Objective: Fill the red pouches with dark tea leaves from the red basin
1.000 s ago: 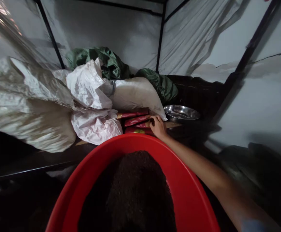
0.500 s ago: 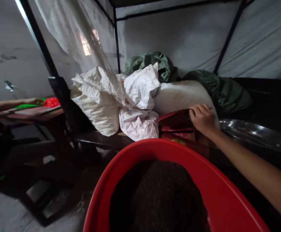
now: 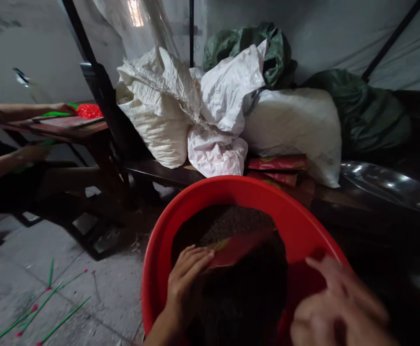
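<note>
A large red tub holds a heap of dark, loose material. Over the heap, my left hand grips the left end of a dark red packet, its fingers lying over the edge. My right hand is blurred above the right side of the tub, with one finger stretched out to the left and away from the packet; nothing shows in it. More red packets lie flat behind the tub.
White sacks and green bags stand behind the tub. A metal basin is at the right. At left, another person's arms reach a table with red items. Green stems lie on the floor.
The view has tilted down. A red packet has come from the pile to over the tub, now in my left hand, which was out of view. My right hand has left the pile.
</note>
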`<state>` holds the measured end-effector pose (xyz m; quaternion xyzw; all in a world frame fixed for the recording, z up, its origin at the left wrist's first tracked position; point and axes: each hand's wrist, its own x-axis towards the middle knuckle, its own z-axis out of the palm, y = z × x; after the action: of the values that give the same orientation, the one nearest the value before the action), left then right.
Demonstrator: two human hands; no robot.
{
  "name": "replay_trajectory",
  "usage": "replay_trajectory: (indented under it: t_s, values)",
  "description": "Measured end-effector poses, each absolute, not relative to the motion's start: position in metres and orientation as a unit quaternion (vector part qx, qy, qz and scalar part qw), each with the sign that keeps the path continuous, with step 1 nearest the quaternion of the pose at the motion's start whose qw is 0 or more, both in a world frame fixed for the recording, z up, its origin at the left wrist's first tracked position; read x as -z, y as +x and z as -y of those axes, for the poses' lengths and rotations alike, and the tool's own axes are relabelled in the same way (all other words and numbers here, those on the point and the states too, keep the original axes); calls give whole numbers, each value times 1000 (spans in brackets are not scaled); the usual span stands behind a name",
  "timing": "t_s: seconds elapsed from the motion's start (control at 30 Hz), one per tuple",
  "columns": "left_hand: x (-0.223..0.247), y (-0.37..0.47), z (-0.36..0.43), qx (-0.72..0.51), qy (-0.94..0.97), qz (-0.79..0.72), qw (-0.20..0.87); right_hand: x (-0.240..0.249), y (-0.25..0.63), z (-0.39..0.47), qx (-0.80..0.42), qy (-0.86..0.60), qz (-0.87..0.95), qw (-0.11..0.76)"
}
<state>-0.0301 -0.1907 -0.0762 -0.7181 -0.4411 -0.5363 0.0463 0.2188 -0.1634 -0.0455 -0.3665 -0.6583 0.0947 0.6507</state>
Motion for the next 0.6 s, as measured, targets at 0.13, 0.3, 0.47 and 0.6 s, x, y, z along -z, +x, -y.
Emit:
replay_trajectory:
  t_s: [0.13,0.3,0.47,0.6]
  values:
    - [87,-49,208,584,-709,395,3,71,214,119,-384,-442,531,613]
    - [83,-54,198,552,-721,420,4,83,173,130,-561,-396,465,559]
    - [79,-43,192,519,-615,594,-25,81,151,146,-411,-378,452,696]
    - [72,-36,194,620,-505,550,-241,81,159,140,-322,-410,552,650]
